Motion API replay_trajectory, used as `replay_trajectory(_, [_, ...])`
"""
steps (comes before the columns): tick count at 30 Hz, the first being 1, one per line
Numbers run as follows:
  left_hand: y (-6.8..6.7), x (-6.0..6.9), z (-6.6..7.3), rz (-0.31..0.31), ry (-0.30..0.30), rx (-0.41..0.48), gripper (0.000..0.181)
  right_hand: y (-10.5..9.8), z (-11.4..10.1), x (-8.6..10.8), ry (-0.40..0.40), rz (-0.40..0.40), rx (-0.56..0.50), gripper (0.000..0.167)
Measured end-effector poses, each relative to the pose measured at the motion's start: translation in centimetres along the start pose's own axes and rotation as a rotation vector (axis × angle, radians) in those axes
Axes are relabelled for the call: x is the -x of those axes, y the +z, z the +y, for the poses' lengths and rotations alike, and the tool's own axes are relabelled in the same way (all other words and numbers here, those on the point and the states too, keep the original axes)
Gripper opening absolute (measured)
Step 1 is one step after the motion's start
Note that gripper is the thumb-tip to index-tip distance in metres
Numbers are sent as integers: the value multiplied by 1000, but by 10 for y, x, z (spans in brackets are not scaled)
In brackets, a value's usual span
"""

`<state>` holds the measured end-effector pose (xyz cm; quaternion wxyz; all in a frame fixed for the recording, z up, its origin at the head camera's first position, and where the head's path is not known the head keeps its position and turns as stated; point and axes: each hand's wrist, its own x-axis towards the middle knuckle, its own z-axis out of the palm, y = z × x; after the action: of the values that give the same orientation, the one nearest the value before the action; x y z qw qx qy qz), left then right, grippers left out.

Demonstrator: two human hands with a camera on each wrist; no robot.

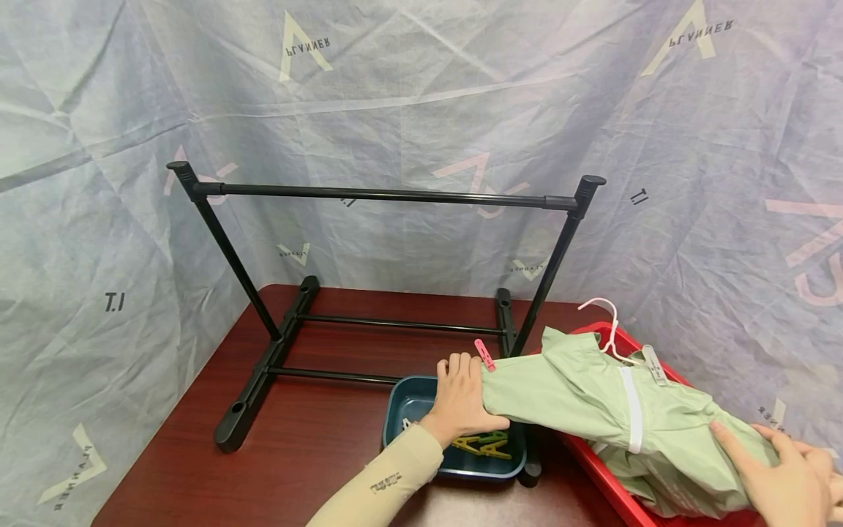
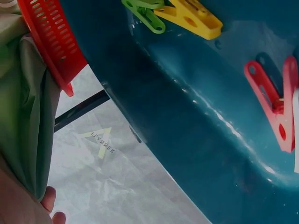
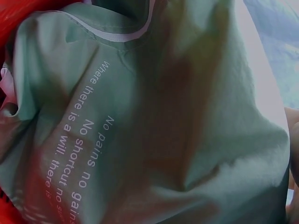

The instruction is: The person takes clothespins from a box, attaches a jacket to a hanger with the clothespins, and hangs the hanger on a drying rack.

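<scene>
A light green jacket (image 1: 560,380) with a white stripe lies over the red basket, printed lettering showing in the right wrist view. The hook of a pale hanger (image 1: 612,322) rises from its collar. A pink clothespin (image 1: 485,355) sits at the left sleeve end, and a grey clothespin (image 1: 654,364) is clipped beside the collar. My left hand (image 1: 461,395) grips the left sleeve end above the blue tray. With thumb and fingers, my right hand (image 1: 787,476) holds the jacket's other sleeve; some of those fingers are hidden by the cloth.
A black clothes rack (image 1: 388,194) stands on the dark red table (image 1: 323,454). The blue tray (image 1: 477,472) contains several clothespins, including a yellow clothespin (image 2: 196,18) and a red clothespin (image 2: 275,105). The red basket (image 1: 602,479) is at the right, against a grey cloth backdrop (image 1: 408,95).
</scene>
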<state>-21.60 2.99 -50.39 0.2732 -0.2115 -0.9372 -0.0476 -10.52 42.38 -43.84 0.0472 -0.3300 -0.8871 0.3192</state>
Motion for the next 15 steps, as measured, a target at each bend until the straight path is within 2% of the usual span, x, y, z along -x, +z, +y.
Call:
replay_trajectory(6, [-7,0,2,-28,-29,15,98,-1,-3,0,18,14,-26,88])
replay_trajectory(15, [-16,2,2,-35,-50,50,99,-5,-6,4,-50,108,-123,81])
